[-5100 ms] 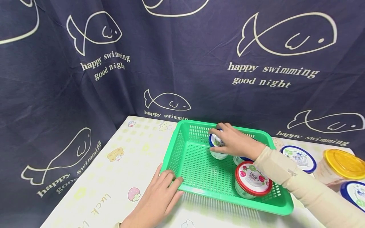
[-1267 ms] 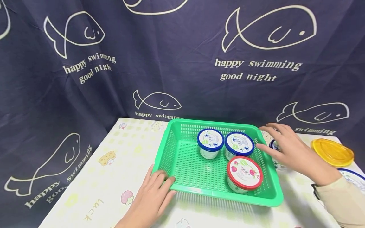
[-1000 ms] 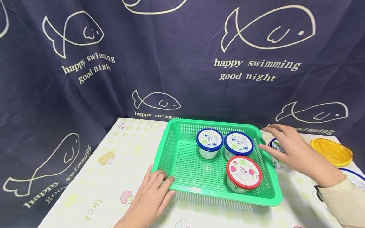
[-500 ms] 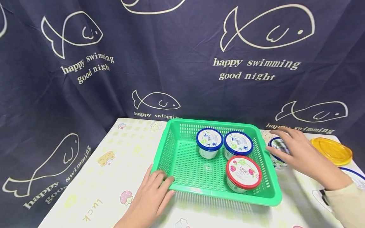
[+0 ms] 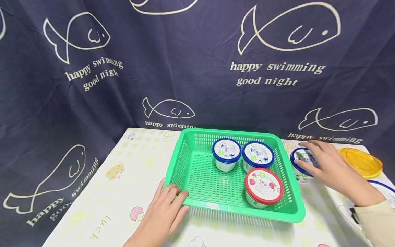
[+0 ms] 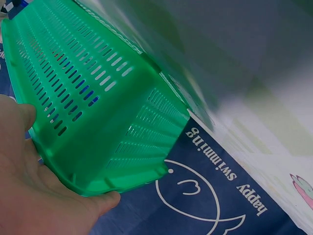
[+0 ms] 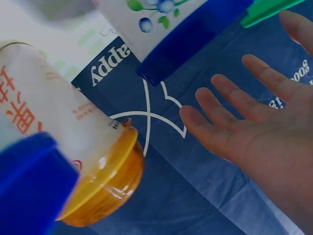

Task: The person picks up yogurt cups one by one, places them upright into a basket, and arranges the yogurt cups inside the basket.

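A green plastic basket [image 5: 200, 202] stands on the table, holding two blue-lidded tubs [image 5: 226, 153] and a red-lidded tub [image 5: 264, 187]. My left hand [image 5: 163, 212] grips its near left corner, fingers bent over the rim; the left wrist view shows the hand at the basket [image 6: 93, 147] from below. Just right of the basket is another blue-lidded tub [image 5: 300, 171]. My right hand [image 5: 331, 169] hovers over its right side with fingers spread, thumb across the lid in the head view. In the right wrist view the fingers are apart from that tub [image 7: 161, 29].
Behind the right hand stands a jar with a yellow lid [image 5: 361, 163]. A further blue-rimmed tub [image 5: 384, 190] is partly hidden by the right wrist. A dark blue fish-print curtain [image 5: 216, 68] hangs along the back of the patterned table [image 5: 123, 192].
My right hand has released a blue-lidded tub inside the basket and moved out to the right, then drifted further right over the outside tub. The left hand stays on the basket corner.
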The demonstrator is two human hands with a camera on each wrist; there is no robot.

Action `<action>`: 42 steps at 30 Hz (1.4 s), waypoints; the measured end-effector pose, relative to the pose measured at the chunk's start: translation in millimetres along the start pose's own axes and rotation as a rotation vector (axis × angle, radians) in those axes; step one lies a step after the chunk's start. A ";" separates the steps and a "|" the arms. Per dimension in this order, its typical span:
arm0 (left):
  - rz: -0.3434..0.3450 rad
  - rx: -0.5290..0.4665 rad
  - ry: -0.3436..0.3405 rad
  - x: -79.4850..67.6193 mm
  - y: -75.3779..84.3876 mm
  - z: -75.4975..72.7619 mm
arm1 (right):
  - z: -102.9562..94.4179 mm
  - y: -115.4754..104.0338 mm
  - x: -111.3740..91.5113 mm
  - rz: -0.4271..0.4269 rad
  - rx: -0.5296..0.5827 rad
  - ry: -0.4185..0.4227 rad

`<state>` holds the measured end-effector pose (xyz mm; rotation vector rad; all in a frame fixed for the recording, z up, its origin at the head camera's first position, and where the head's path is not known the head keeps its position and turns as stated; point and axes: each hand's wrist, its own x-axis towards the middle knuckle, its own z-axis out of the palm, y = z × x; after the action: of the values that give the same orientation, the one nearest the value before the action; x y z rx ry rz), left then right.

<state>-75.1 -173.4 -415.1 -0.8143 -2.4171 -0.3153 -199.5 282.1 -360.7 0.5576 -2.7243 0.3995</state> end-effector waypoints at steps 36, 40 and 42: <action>-0.001 -0.007 0.015 1.1 3.1 -3.0 | 23.6 11.5 -6.8 0.083 -0.017 -0.062; -0.001 -0.012 0.009 1.6 2.4 -3.1 | 24.3 12.7 -6.5 0.101 -0.009 -0.061; -0.003 -0.018 0.005 1.9 2.1 -2.8 | 24.3 13.7 -6.6 0.111 -0.004 -0.057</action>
<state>-73.8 -172.0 -411.7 -0.8170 -2.4139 -0.3408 -205.9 288.2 -388.0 0.4240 -2.8185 0.4116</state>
